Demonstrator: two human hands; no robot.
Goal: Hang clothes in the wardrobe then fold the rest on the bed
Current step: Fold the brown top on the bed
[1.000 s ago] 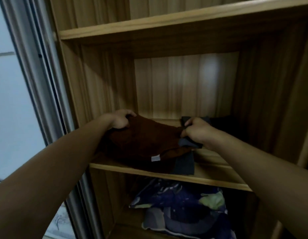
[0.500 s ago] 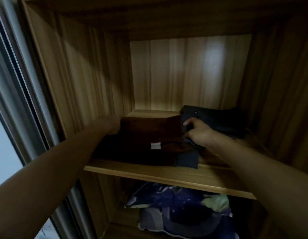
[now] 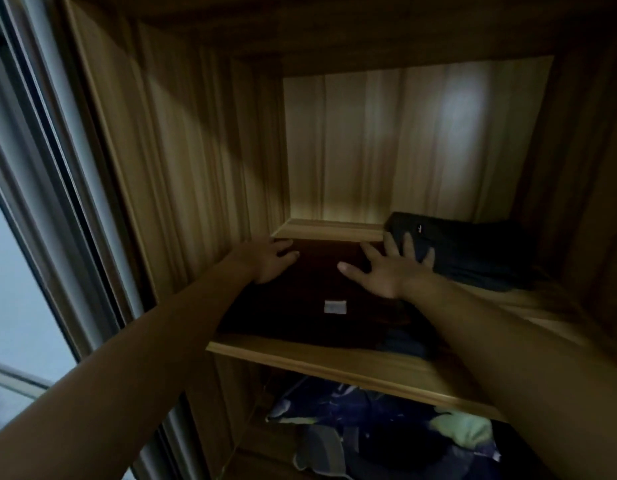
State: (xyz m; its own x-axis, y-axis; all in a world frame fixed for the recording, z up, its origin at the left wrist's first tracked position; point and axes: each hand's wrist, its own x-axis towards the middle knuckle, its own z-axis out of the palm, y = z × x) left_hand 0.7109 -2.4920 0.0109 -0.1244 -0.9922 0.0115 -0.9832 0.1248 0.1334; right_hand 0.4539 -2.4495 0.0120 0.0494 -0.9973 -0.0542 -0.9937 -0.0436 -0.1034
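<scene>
Fingers [image 3: 408, 247] spread, left hand [image 3: 265, 261] and right hand [image 3: 386, 277] are resting on the brown garment [image 3: 317, 289], a shadowy bundle [image 3: 473, 251] beside it.

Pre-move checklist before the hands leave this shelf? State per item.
1. Grip of left hand released: ok, fingers straight, resting on the brown folded garment.
2. Grip of right hand released: ok, fingers spread, reaching to the dark folded garment.
3. Brown folded garment fully on shelf: ok, flat, behind the front edge.
4. Fold tidy: ok, white label faces up.
5. The blue cloth beneath, neatly folded: cannot tell, too dim.
</scene>
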